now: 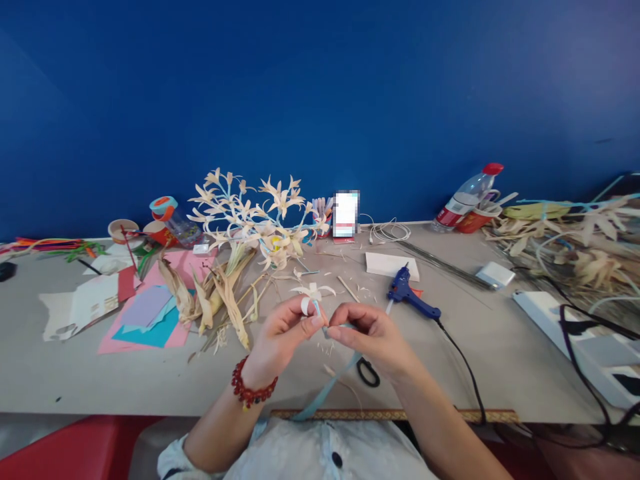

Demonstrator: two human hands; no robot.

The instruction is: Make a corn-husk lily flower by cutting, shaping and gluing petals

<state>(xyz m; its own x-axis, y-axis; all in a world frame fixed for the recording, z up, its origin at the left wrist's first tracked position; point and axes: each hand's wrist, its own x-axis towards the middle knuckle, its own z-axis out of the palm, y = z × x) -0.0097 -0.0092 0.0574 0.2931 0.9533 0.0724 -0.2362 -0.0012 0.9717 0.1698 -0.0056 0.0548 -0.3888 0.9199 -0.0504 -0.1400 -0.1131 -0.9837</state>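
Note:
Both hands meet over the middle of the desk. My left hand (290, 328), with a red bead bracelet (254, 393) on its wrist, pinches the stem of a small pale flower (314, 291) that looks made of dried husk. Its petals spread above the fingertips. Close beside it, my right hand (367, 331) is closed in a pinch on a light blue ribbon-like strip (327, 392) by the stem. The strip trails down to the desk's front edge. Fingers hide the spot where strip and stem meet. Black-handled scissors (369, 373) lie partly beneath my right hand.
A blue glue gun (410, 293) lies to the right, its cord hanging over the edge. Husk flowers on blue stems (260, 213) stand behind, near a phone (346, 215). Dried husks (213, 293) and coloured paper (150, 313) lie left; a power strip (575, 343) lies right.

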